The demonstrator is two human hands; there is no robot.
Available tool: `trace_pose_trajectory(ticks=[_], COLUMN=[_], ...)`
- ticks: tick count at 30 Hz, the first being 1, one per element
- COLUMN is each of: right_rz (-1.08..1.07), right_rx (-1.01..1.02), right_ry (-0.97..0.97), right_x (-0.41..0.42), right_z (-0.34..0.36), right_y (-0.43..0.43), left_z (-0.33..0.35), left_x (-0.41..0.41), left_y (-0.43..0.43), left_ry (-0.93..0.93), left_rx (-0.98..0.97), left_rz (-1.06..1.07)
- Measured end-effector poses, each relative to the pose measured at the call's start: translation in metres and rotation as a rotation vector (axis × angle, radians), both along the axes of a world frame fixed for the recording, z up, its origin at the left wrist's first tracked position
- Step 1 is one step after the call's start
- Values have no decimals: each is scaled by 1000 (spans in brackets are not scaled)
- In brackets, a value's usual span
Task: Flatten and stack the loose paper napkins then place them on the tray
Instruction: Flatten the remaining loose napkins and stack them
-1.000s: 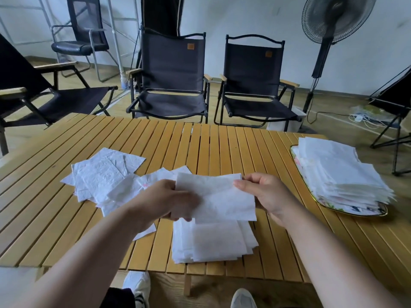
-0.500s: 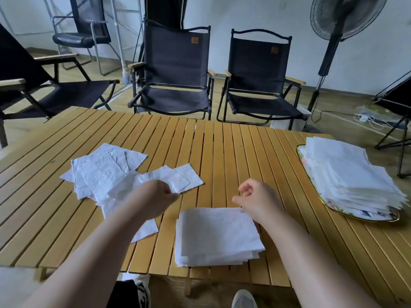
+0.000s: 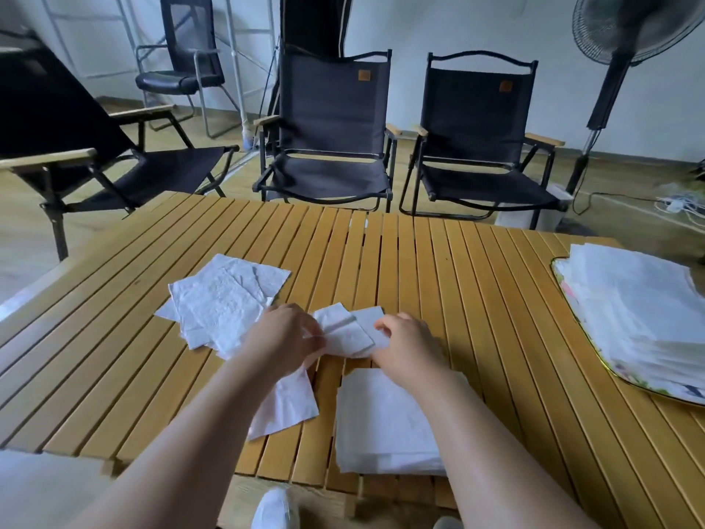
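Head view: the creased napkin [image 3: 345, 332] lay on the slatted table [image 3: 477, 269] between your two hands, just beyond the flattened stack [image 3: 385, 421]. Its long axis ran left to right, across the slats, and its far corners pointed away from you. Your left hand [image 3: 284, 337] had its fingers curled down onto the napkin's left end and pinched it. Your right hand [image 3: 408, 349] had its fingers curled onto the right end and held it likewise. Motion blur hid the exact finger placement.

The flattened stack sat at the near table edge, partly under your right forearm, with its edges roughly square to the table. The loose napkins [image 3: 225, 299] lay overlapping to the left, touching your left hand, and one sheet extended under your left wrist. The tray [image 3: 564, 288] stood well apart at the right edge of the table and carried a tall napkin pile [image 3: 641, 318]. Black folding chairs [image 3: 332, 120] and a standing fan [image 3: 625, 28] stood beyond the table.
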State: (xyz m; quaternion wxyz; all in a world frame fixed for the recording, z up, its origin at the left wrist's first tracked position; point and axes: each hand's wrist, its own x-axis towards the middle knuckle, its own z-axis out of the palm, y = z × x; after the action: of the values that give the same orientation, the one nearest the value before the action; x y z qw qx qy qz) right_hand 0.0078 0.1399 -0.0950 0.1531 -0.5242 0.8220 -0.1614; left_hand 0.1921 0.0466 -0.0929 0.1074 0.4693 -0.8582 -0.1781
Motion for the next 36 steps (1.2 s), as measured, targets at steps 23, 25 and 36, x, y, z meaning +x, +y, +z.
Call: trace_pose_trajectory(ticks=[23, 25, 36], right_rz=[12, 3, -187], right_rx=[49, 165, 340], right_ry=[-682, -671, -46], right_x=[-52, -53, -36], right_z=[61, 60, 50], right_y=[88, 92, 64], left_z=[76, 68, 38], left_x=[-10, -15, -30], left_y=[63, 65, 51], left_ry=[401, 308, -19], left_rx=[601, 710, 468], left_rz=[-70, -60, -80])
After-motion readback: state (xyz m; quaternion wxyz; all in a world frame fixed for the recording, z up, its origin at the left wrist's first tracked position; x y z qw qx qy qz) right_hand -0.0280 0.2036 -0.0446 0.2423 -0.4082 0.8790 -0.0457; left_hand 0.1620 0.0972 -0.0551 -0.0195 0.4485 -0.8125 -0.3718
